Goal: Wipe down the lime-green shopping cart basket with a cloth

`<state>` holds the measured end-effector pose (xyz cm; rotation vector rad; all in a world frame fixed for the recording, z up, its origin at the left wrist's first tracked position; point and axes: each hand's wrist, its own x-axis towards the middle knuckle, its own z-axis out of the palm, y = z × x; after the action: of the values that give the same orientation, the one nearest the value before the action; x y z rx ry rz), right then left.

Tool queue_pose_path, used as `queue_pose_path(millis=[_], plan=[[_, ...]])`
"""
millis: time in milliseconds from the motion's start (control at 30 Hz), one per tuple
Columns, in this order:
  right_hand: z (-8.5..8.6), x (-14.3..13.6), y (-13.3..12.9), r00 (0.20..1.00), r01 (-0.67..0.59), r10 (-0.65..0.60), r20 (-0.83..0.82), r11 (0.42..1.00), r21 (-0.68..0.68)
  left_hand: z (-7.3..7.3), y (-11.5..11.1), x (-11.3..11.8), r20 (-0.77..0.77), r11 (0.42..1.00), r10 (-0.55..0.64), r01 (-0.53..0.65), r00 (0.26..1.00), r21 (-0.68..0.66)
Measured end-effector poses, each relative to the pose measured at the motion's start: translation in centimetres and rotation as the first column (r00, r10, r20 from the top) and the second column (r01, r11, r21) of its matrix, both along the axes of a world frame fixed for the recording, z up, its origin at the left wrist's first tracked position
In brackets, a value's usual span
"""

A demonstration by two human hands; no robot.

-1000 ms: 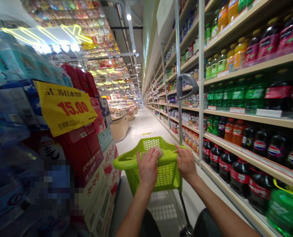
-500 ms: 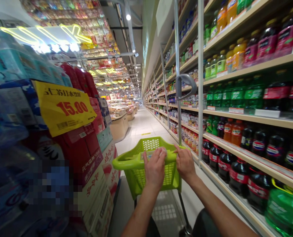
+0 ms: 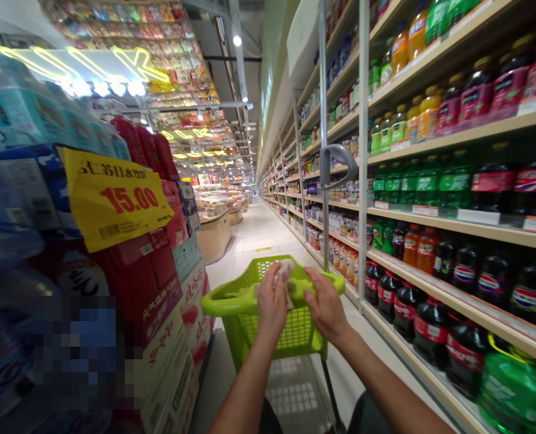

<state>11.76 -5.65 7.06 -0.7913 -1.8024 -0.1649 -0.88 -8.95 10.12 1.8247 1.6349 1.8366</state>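
Note:
A green shopping cart (image 3: pixel 231 304) stands in front of me, its handle bar towards my body. My left hand (image 3: pixel 272 301) is closed on a crumpled white tissue (image 3: pixel 286 274), held just over the handle. Some of the tissue hangs below the fingers. Close beside it on the right, my right hand (image 3: pixel 328 307) is at the handle with thumb and fingers apart and holds nothing; whether it touches the bar is hard to tell.
On the right, tall shelves (image 3: pixel 430 208) hold several rows of soda bottles. A grey pole with a loop handle (image 3: pixel 339 167) stands before them. Stacked drink cartons (image 3: pixel 159 313) with a yellow price sign (image 3: pixel 118 199) crowd the left. A tiled aisle (image 3: pixel 261 226) runs ahead.
The white tissue shows more clearly in my left hand, which has tilted and shifted slightly left. My right hand has moved left along the handle, its fingers now loosened towards the left hand.

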Motion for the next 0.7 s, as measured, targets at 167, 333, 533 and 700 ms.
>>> queue_pose_path(millis=[167,333,533,700], plan=[[1.4,-3.3,-1.4,0.976,-0.092,0.108,0.187,0.991,-0.095,1.7,-0.1,-1.5,0.014,0.978,-0.105,0.106,0.994,-0.18],[2.1,-6.6,-1.7,0.96,-0.08,0.112,0.257,0.988,-0.132,1.3,-0.8,-5.8,-0.431,0.917,0.188,-0.315,0.882,-0.243],[1.4,-4.3,-0.3,0.962,-0.201,0.218,0.165,0.973,-0.109,-0.3,-1.2,-6.1,-0.593,0.902,0.231,-0.398,0.771,-0.166],[-0.2,4.3,3.2,0.999,0.01,-0.014,-0.045,0.995,-0.1,-0.7,-1.5,-5.8,-0.621,0.906,0.28,-0.416,0.732,-0.083]])
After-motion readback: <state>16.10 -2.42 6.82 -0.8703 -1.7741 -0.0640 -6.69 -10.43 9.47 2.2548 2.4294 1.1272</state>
